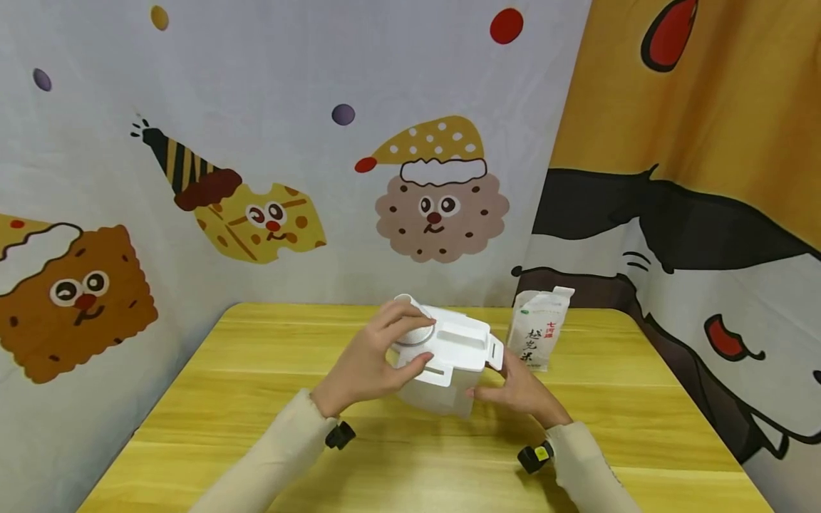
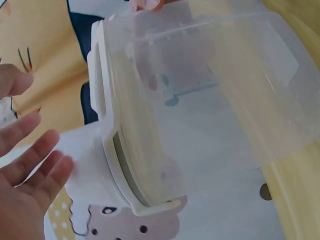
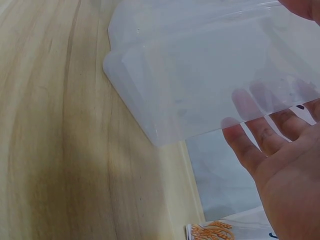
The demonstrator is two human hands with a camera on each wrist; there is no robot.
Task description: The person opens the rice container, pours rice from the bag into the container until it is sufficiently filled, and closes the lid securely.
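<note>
A clear plastic storage container (image 1: pixel 439 399) with a white lid (image 1: pixel 465 355) is held tilted above the wooden table. My right hand (image 1: pixel 522 388) grips its right side, thumb in front and fingers behind; the right wrist view shows those fingers (image 3: pixel 260 135) against the clear wall. Over the lid's round part (image 1: pixel 418 336) hovers my left hand (image 1: pixel 375 353). Its fingers are loosely spread in the left wrist view, apart from the lid and holding nothing. Through the see-through body (image 2: pixel 210 75), no contents show.
Behind my right hand, a white rice bag (image 1: pixel 541 324) stands upright on the table (image 1: pixel 256 370). A cartoon-printed curtain (image 1: pixel 276 85) hangs along the table's back edge and around its sides.
</note>
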